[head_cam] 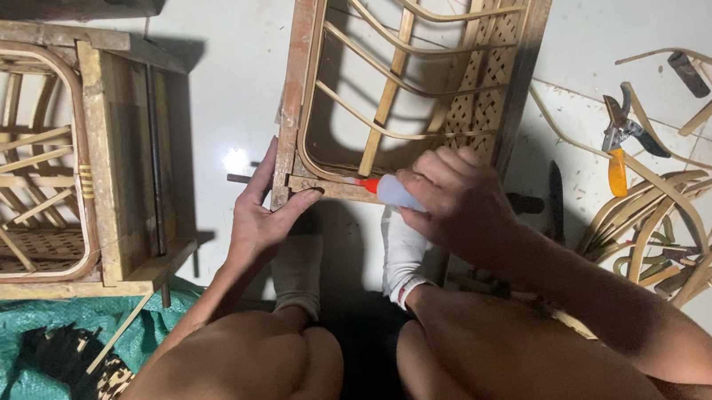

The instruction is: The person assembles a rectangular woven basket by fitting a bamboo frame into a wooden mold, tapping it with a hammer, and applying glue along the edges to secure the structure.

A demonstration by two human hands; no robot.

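While right hand (455, 202) fingers clamp glue bottle (391, 191), lying level, red tip pointing left, left hand (260, 220) fingers pinch frame (293, 82).

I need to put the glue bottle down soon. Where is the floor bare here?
Bare white floor lies between the left rattan frame and the frame being glued, and top right above the pruning shears. The right side is crowded with rattan strips.

Second rattan frame (39, 164) at my floor's left edge, green tarp (3, 392) btm-left corner, orange-handled cutters (618, 143) & cane offcuts (681, 225) right.
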